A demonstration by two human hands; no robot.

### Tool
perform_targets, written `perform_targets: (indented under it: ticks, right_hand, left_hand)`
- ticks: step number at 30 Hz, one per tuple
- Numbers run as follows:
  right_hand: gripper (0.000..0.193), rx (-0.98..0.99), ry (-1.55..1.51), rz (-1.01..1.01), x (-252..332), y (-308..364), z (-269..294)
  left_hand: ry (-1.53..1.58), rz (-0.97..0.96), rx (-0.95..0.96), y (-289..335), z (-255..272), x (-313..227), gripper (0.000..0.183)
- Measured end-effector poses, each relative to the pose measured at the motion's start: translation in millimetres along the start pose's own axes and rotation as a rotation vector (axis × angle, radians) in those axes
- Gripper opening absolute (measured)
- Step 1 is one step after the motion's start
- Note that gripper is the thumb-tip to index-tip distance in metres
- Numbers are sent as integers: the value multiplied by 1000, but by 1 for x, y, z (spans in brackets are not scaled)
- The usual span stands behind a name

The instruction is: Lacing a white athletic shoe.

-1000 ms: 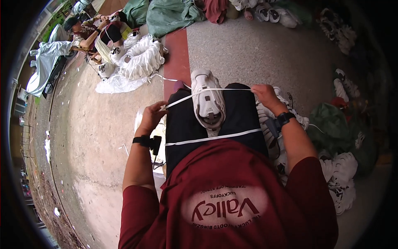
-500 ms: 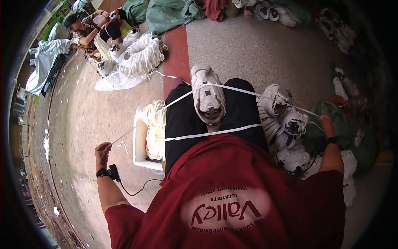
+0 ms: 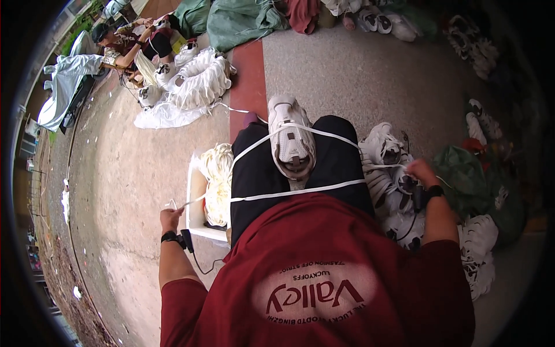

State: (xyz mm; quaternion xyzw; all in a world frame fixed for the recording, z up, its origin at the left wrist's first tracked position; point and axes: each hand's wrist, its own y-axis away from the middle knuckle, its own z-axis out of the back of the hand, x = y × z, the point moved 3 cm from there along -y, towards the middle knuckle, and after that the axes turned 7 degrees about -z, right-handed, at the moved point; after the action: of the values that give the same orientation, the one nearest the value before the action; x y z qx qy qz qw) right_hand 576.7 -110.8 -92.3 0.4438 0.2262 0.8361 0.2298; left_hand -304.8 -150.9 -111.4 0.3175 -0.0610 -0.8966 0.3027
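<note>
A white and grey sneaker (image 3: pixel 292 139) with brown accents stands between my knees, its opening toward me. Through its upper part runs a white shoelace (image 3: pixel 252 146), draped over both black-trousered thighs to either side. On the left, beside a white foam box, my left hand (image 3: pixel 170 218) pinches one side of the lace, with a short end poking out above the fingers. My right hand (image 3: pixel 423 173), over the pile of white shoes, is closed on the lace's other side. A white band (image 3: pixel 300 189) crosses both thighs nearer my body.
The foam box (image 3: pixel 189 211) holds a heap of cream laces (image 3: pixel 217 182). Several white shoes (image 3: pixel 388 149) are piled right of my knees, near a green sack (image 3: pixel 459 173). A cable runs from my left wrist. At the far left a co-worker (image 3: pixel 124 49) sits by a ring of white shoes (image 3: pixel 202 81).
Both hands have come inward and closer to my legs, the right one well to the left. The lace, stretched taut before, now lies slack over my thighs.
</note>
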Motion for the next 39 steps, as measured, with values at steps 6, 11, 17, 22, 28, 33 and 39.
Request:
perform_targets:
  ticks: [6, 11, 17, 22, 28, 33, 39]
  right_hand:
    - [13, 585, 60, 381, 255, 14, -149]
    - [14, 304, 245, 761, 328, -8, -210]
    - [11, -3, -163, 648, 315, -33, -230]
    - [11, -84, -126, 690, 312, -29, -233]
    - [15, -88, -127, 568, 312, -25, -247]
    - [15, -520, 197, 666, 320, -11, -254]
    - [6, -330, 288, 571, 332, -21, -245]
  left_hand:
    - [683, -274, 633, 27, -59, -214, 17]
    - [476, -706, 1118, 63, -103, -333, 7]
    - [554, -604, 754, 41, -133, -359, 4]
    - [626, -724, 706, 39, -139, -352, 9]
    - [617, -756, 687, 38, -143, -351, 9]
    - [655, -770, 621, 40, -142, -348, 10]
    - [632, -740, 510, 52, -142, -354, 12]
